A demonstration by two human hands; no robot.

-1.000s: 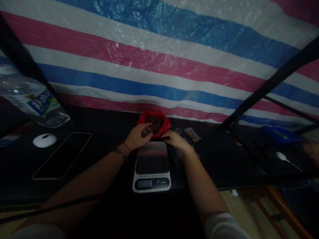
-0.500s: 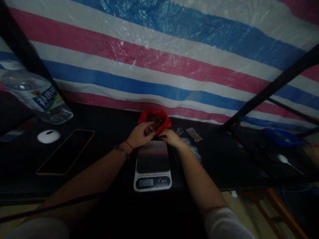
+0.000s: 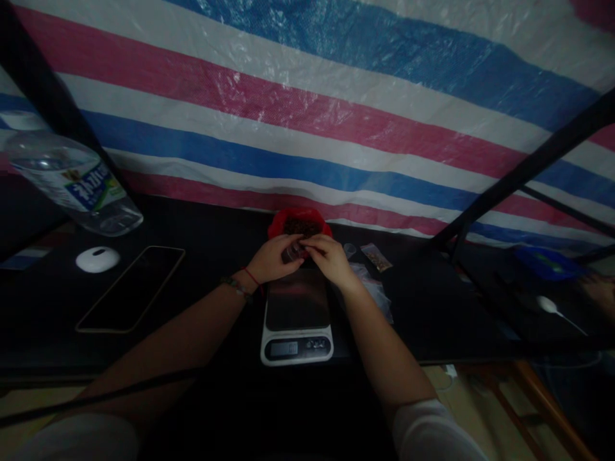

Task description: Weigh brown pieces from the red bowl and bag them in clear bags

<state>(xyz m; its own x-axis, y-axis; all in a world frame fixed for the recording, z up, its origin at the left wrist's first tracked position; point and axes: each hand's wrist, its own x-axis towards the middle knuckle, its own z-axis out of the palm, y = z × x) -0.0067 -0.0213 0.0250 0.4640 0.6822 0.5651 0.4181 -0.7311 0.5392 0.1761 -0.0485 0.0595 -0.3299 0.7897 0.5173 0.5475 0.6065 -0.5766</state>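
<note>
My left hand (image 3: pixel 273 261) is closed around a small clear plastic cup (image 3: pixel 292 251) with dark contents, above the back edge of the kitchen scale (image 3: pixel 298 304). Fingers pinched, my right hand (image 3: pixel 330 257) is at the cup's right side; what lies between its fingertips is too small to tell. Just behind both hands sits an open red plastic bag (image 3: pixel 277 225) filled with brown dried bits (image 3: pixel 302 226). The scale's steel plate carries nothing, and its display is lit but blurred.
Right of the scale lie several clear zip bags (image 3: pixel 373 288), a filled small bag (image 3: pixel 377 257) and a clear round piece (image 3: pixel 349 250). Leftward are a phone (image 3: pixel 132 288), a white mouse (image 3: pixel 97 259) and a large bottle (image 3: pixel 79 182). Another person's hand (image 3: pixel 600 288) shows far right, near a white spoon (image 3: pixel 548 305).
My right hand has lifted from the bag's front edge and moved to the cup. My left hand has drawn the cup slightly back from the red bag. The view has shifted a little.
</note>
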